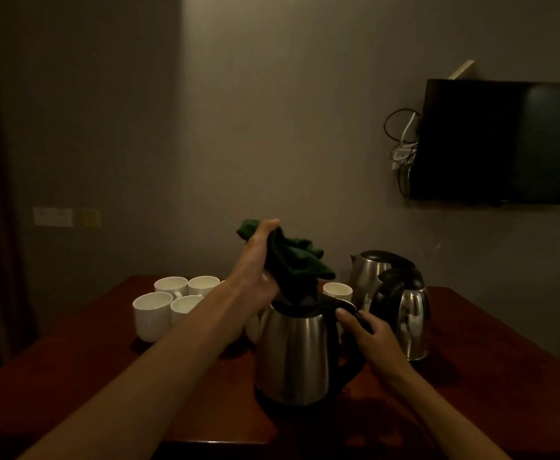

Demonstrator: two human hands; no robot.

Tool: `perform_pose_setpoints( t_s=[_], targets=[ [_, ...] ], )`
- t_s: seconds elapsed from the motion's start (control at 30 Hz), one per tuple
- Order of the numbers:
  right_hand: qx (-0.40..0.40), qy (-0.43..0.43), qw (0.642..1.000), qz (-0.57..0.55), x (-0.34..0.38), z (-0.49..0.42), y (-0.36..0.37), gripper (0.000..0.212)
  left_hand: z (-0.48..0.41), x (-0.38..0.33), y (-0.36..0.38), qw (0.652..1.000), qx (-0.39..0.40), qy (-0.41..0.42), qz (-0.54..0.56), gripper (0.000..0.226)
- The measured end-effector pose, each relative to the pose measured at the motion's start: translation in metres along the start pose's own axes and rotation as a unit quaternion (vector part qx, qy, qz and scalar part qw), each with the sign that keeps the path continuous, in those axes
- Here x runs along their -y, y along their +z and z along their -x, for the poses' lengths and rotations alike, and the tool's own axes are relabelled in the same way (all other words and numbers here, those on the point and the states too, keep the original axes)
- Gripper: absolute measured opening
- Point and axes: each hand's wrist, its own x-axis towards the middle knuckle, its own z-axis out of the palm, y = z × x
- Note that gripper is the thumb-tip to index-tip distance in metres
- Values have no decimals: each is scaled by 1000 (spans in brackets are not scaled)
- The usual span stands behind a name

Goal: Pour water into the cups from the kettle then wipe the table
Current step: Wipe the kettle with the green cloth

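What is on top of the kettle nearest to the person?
A dark green cloth, gripped by the left hand, hangs down onto the top of the kettle. It hides the lid area, so whether it is open cannot be seen.

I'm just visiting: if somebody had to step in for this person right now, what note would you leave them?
Left hand grips the green cloth, held over the near kettle; the cloth's lower end reaches the kettle's top.
Right hand holds that kettle's handle; it stands on the table.
White cups cluster at left, a single cup behind the kettle; two other kettles at right.
Done: unclear, too dim to see water in cups.
Left: pour if needed, wipe the table.
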Motion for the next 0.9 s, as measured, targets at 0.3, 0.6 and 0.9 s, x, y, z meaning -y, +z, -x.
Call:
perform_pose_setpoints(
  t_s=[0.3,0.6,0.9],
  targets=[
    [122,81,989,-32,13,-6,-9,52,-13,29,19,1000,-16,-2,-5,70],
    [-6,36,989,-142,7,14,-17,37,-9,44,36,1000,18,2,-14,35],
    [-62,28,992,-108,29,37,-79,43,-20,36,49,992,89,26,-80,54]
  ],
)
